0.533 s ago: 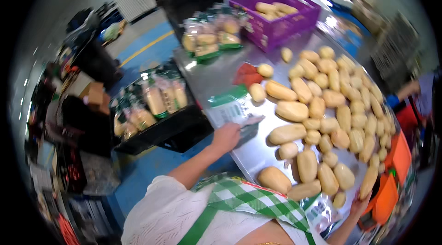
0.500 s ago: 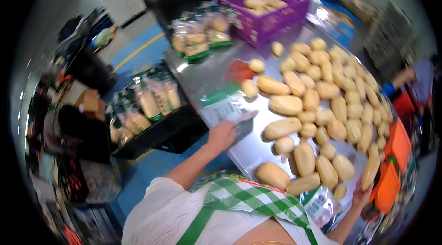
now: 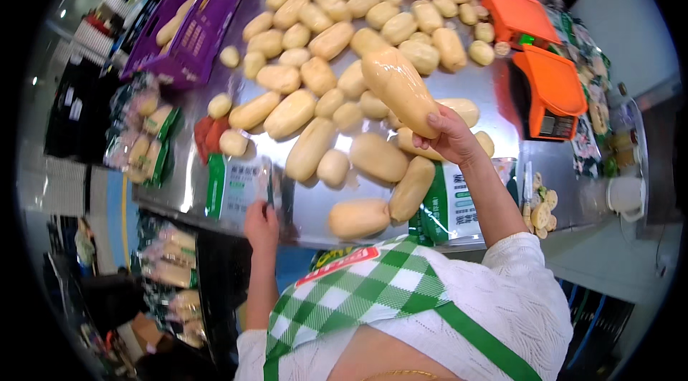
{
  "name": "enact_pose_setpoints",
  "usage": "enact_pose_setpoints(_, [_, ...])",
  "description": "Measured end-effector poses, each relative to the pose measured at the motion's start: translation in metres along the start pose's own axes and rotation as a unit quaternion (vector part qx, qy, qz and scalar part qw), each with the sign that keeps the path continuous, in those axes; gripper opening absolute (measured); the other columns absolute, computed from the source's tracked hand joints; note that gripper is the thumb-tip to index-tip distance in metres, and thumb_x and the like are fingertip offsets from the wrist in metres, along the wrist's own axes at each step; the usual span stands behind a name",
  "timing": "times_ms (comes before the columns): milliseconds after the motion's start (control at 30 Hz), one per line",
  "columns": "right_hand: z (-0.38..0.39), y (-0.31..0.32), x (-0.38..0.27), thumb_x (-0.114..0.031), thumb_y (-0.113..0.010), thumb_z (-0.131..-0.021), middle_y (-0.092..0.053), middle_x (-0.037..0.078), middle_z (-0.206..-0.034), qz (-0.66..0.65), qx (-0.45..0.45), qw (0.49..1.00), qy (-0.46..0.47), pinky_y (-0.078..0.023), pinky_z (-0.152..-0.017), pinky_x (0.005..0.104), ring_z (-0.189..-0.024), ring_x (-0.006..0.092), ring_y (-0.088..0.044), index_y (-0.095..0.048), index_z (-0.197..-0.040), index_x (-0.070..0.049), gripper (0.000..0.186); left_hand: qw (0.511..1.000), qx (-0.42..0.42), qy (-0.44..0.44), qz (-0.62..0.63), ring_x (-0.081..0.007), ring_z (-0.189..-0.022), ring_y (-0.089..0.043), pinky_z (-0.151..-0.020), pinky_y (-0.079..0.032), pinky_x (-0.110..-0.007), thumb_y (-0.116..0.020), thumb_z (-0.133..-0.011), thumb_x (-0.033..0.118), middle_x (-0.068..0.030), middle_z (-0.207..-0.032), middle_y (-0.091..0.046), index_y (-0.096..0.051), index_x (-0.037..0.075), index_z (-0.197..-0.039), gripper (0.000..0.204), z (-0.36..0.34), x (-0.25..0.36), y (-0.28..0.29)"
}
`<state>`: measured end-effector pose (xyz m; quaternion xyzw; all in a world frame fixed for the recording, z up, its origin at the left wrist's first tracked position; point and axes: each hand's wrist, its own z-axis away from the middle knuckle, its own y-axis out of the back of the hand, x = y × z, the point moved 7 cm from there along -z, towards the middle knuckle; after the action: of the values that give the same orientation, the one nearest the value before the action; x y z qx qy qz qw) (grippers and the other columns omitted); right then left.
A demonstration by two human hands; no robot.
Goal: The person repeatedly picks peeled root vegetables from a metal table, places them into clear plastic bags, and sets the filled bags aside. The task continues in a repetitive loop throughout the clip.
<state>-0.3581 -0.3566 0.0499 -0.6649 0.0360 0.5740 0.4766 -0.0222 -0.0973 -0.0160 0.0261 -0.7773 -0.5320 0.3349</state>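
My right hand (image 3: 448, 134) grips the lower end of a large peeled lotus root (image 3: 398, 87), held tilted above the pile. Fingers bent, my left hand (image 3: 261, 225) pinches the near edge of a flat clear plastic bag (image 3: 240, 191) with a green band, at the table's near left. Many pale lotus root pieces (image 3: 290, 112), long and short, spread over the metal table (image 3: 308, 220). Beneath my right forearm lies a second printed bag (image 3: 459, 202), green and white. A red cloth-like thing (image 3: 209, 136) sits beyond the left bag.
A purple crate (image 3: 190, 51) holding lotus roots stands at far left, near filled bags (image 3: 147, 130). Below the left edge, more filled bags (image 3: 168, 263) sit beside a dark crate. Two orange scales (image 3: 552, 91) stand at right; a knife (image 3: 527, 191) lies beside cut slices (image 3: 543, 216).
The view has swung right. My right hand has brought the lotus root from beside the orange scale to above the pile. My left index finger, earlier stretched over the bag, is now bent at its edge.
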Motion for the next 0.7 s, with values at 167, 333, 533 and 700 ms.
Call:
enact_pose_setpoints(167, [-0.037, -0.051, 0.032, -0.043, -0.059, -0.09, -0.062, 0.016, -0.104, -0.054, -0.088, 0.994, -0.046, -0.051, -0.06, 0.0268, -0.07, 0.0191, -0.062, -0.048, -0.127, 0.0, 0.058, 1.0, 0.026, 0.007, 0.013, -0.0332, -0.075, -0.059, -0.067, -0.047, -0.042, -0.062, -0.082, 0.01, -0.0138, -0.082, -0.059, -0.06, 0.004, -0.089, 0.01, -0.003, -0.006, 0.006])
enact_pose_setpoints(333, [-0.053, -0.071, 0.097, -0.047, -0.045, -0.097, -0.06, 0.024, -0.111, -0.234, -0.146, 0.95, -0.148, -0.051, -0.065, 0.0253, -0.077, 0.0189, -0.062, -0.046, -0.131, 0.0, 0.058, 0.999, 0.038, -0.006, -0.002, -0.0334, -0.071, -0.058, -0.063, -0.047, -0.042, -0.065, -0.081, 0.01, -0.0142, -0.078, -0.058, -0.058, 0.004, -0.085, 0.009, -0.002, -0.002, -0.004])
enact_pose_setpoints(533, [-0.041, -0.098, 0.107, -0.033, -0.059, -0.091, -0.061, 0.009, -0.11, -0.046, -0.137, 0.978, -0.15, -0.05, -0.069, 0.0292, -0.088, 0.0171, -0.06, -0.052, -0.128, -0.003, 0.048, 0.998, -0.002, 0.055, 0.004, -0.0377, -0.085, -0.057, -0.076, -0.046, -0.047, -0.062, -0.079, 0.017, -0.0128, -0.089, -0.06, -0.06, 0.007, -0.084, 0.011, -0.007, -0.002, -0.018])
enact_pose_setpoints(700, [-0.041, -0.101, 0.095, -0.025, -0.067, -0.086, -0.057, 0.007, -0.119, 0.242, -0.117, 0.953, -0.137, -0.052, -0.082, 0.0279, -0.102, 0.0149, -0.058, -0.049, -0.134, -0.002, 0.056, 0.999, 0.023, 0.028, -0.01, -0.0324, -0.078, -0.058, -0.07, -0.046, -0.042, -0.066, -0.079, 0.013, -0.0106, -0.081, -0.059, -0.058, 0.006, -0.083, 0.012, -0.007, 0.001, -0.018])
